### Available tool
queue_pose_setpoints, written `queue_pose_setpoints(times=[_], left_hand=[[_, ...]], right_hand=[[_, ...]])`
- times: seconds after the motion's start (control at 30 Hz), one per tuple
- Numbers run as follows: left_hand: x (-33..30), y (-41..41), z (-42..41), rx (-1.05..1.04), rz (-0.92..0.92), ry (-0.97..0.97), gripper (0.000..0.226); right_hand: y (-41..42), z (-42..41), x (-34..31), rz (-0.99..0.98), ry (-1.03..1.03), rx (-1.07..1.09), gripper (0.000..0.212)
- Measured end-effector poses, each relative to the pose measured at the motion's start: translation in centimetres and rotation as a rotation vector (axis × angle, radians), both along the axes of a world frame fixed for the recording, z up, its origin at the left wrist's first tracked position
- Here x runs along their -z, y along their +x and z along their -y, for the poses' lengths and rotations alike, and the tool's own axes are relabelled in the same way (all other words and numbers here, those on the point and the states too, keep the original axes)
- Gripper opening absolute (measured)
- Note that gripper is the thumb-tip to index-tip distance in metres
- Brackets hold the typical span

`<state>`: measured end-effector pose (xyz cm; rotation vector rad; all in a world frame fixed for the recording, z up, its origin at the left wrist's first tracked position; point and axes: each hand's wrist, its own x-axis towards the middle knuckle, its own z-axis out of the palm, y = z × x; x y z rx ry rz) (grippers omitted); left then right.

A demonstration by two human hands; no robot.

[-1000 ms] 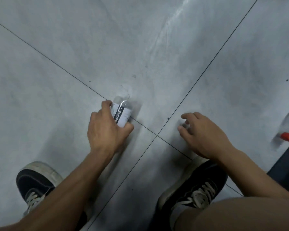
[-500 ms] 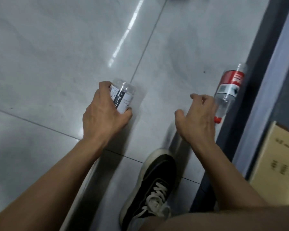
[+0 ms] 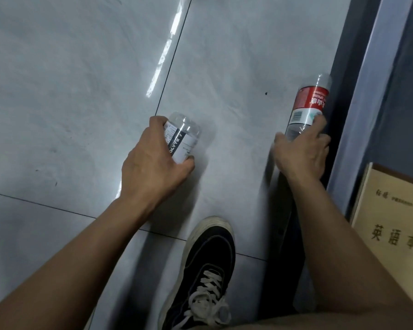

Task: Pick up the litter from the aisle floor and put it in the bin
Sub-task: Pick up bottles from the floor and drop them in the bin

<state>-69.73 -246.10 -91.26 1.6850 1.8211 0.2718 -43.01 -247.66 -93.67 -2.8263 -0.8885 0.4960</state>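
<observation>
Grey tiled floor (image 3: pixel 57 91) fills most of the view, w/ a dark shelf base (image 3: pixel 341 91) running down the right edge and a tan book (image 3: pixel 391 222) lying just beside it at lower right. One dark shoe (image 3: pixel 205 270) is planted btwn the two arms, so the person is prob. crouched low to reach. Left hand (image 3: pixel 150 170) has its fingers wrapped tight round a clear bottle (image 3: pixel 183 136) w/ a white-and-black label, base pointing away, cap end hidden in the palm; whether it's lifted or touching the floor I can't tell. It looks empty, no liquid line visible. Right hand (image 3: pixel 301 151) is on a 2nd bottle (image 3: pixel 308 106), red label, lying along the floor right against the shelf base, likely where it rolled. Fingers (image 3: pixel 317 122) curl over its lower body, thumb out to the left side; the hand is motion-blurred, so can't tell if the grip is fully clamped yet. Its cap end is hidden under the hand; contents unclear, prob. empty too. Holding one bottle per hand would save a trip. No bin in view, so both pieces of litter are at floor level w/ the carry and drop not yet done.
</observation>
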Motion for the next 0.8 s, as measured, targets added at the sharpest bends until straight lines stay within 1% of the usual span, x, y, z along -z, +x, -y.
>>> queue_pose_setpoints(times=[0.13,0.2,0.3,0.37,0.47,0.53,0.7,0.8], left_hand=[[0.1,-0.5,-0.3,-0.008,-0.006,-0.012,0.060],[0.1,-0.9,-0.4,-0.007,-0.009,-0.023,0.059],[-0.2,-2.0,-0.7,-0.015,-0.012,-0.038,0.062],[-0.7,-2.9,-0.8,-0.050,-0.014,-0.037,0.070],[-2.0,-4.9,-0.8,-0.103,-0.008,-0.053,0.087],[-3.5,-6.3,-0.6,-0.122,-0.007,-0.082,0.090],[-10.7,-10.3,1.0,-0.188,-0.010,-0.167,0.074],[-16.6,-13.2,2.2,-0.241,-0.004,-0.190,0.067]], right_hand=[[0.1,-0.6,0.3,0.020,0.061,0.030,0.079],[-0.6,-0.4,0.4,0.010,0.035,0.020,0.082],[-2.9,0.0,0.1,-0.020,-0.010,-0.049,0.084],[-4.7,0.2,-0.4,-0.063,-0.015,-0.124,0.083],[-7.3,0.5,-2.1,-0.150,-0.012,-0.255,0.083],[-8.9,0.7,-4.1,-0.196,-0.010,-0.318,0.082],[-11.9,1.7,-11.8,-0.279,-0.027,-0.478,0.075],[-12.7,2.2,-17.3,-0.274,-0.107,-0.604,0.081]])
